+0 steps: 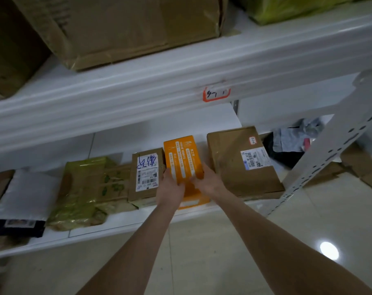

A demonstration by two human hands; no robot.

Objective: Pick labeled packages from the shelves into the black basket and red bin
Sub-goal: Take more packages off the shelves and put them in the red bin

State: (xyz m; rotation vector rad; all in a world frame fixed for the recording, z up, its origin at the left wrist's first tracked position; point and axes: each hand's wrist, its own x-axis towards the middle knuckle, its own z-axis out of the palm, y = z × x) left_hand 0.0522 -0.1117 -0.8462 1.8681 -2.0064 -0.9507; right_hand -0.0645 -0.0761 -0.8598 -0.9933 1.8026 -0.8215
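Grip of left hand [171, 186] and right hand [209, 180] clamped on orange box [181, 158], long axis pointing into shelf [125, 222]

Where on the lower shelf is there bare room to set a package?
Bare lower shelf shows behind the green-wrapped package and small labelled box, plus a narrow strip in front. Crowded: that box, the orange box gripped by the left hand and right hand, and the large brown box stand close together.
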